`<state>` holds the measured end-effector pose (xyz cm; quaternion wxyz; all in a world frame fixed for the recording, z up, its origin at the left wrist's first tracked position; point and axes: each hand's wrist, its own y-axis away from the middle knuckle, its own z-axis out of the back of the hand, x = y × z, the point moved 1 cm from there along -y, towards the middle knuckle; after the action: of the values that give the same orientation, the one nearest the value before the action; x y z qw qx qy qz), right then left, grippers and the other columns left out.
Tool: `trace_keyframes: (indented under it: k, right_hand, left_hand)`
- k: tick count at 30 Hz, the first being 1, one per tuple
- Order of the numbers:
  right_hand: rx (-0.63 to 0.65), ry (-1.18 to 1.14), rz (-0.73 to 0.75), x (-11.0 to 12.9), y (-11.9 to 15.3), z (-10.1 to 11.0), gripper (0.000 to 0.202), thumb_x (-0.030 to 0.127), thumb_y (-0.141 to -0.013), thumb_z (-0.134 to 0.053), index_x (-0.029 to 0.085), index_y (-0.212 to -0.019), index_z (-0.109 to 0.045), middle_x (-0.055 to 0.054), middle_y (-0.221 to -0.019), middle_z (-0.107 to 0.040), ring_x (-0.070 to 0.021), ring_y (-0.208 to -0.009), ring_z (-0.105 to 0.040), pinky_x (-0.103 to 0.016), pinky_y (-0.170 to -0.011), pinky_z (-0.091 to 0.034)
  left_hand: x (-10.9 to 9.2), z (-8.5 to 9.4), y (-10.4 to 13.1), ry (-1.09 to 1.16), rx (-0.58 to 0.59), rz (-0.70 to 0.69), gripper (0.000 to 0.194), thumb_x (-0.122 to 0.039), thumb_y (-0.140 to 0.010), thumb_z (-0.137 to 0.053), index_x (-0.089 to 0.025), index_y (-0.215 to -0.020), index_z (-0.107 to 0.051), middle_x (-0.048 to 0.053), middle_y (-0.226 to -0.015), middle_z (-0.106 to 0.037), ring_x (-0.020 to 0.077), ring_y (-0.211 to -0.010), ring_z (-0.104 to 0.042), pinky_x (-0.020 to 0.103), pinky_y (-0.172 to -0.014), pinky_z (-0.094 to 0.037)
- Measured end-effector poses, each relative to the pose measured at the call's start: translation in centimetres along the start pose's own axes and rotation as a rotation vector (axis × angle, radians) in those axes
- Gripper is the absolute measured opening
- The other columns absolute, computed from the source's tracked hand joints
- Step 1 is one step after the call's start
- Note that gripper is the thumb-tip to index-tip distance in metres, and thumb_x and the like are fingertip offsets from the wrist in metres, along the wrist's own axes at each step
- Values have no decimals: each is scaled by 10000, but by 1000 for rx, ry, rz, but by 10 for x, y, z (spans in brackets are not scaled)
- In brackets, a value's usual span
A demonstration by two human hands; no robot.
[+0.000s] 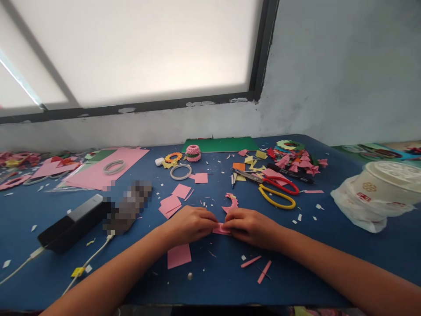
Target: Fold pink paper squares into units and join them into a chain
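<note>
At the middle of the blue table, my left hand and my right hand pinch a small folded pink paper strip between them, low over the tabletop. The fingers of both hands are closed on it and cover its ends. Just behind my right hand lies a curved pink paper piece with a jagged edge. Pink paper squares lie behind my left hand, and another pink square rests in front of it. Two narrow pink strips lie in front of my right hand.
Scissors with red and yellow handles, a black marker and folded paper pieces lie behind on the right. A bagged tub stands far right. A black box with a cable is at left. Tape rings lie farther back.
</note>
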<state>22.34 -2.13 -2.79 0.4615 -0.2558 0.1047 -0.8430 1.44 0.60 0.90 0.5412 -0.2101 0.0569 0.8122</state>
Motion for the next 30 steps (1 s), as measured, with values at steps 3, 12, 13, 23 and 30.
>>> trace_keyframes:
  k: [3, 12, 13, 23, 30]
  right_hand:
    - [59, 110, 84, -4, 2, 3, 263, 214, -925, -390, 185, -1031, -628, -79, -912, -629, -168, -843, -580, -273, -745, -468]
    - [179, 217, 151, 2, -1, 13, 279, 177, -933, -348, 170, -1002, -619, -77, -879, -611, -162, -800, -559, -267, -738, -444]
    - [177, 220, 155, 2, -1, 13, 276, 170, -931, -351, 172, -1002, -618, -75, -878, -611, -160, -797, -559, -265, -739, -442]
    - [127, 260, 215, 1, 0, 11, 235, 179, -936, -384, 178, -1019, -603, -63, -888, -618, -142, -759, -551, -264, -705, -433]
    - [126, 287, 215, 0, 1, 12, 235, 193, -942, -382, 189, -1028, -601, -57, -881, -625, -144, -766, -558, -274, -708, -435]
  left_hand:
    - [0, 1, -1, -44, 17, -38, 263, -138, -840, -451, -226, -950, -672, 82, -1009, -674, 200, -892, -616, 296, -776, -448]
    - [-4, 3, 1, -134, 43, -95, 266, -94, -822, -433, -188, -860, -679, 101, -1008, -667, 205, -866, -600, 300, -736, -449]
    - [-4, 3, 1, -147, 47, -95, 267, -94, -819, -435, -191, -857, -681, 95, -1013, -666, 202, -866, -599, 298, -737, -451]
    - [0, -1, 2, -305, 11, -195, 218, -94, -823, -456, -166, -811, -661, 56, -993, -671, 180, -810, -602, 275, -669, -459]
    - [-1, 0, 2, -345, 15, -188, 202, -89, -812, -475, -177, -807, -656, 30, -1008, -671, 172, -813, -605, 265, -660, -461]
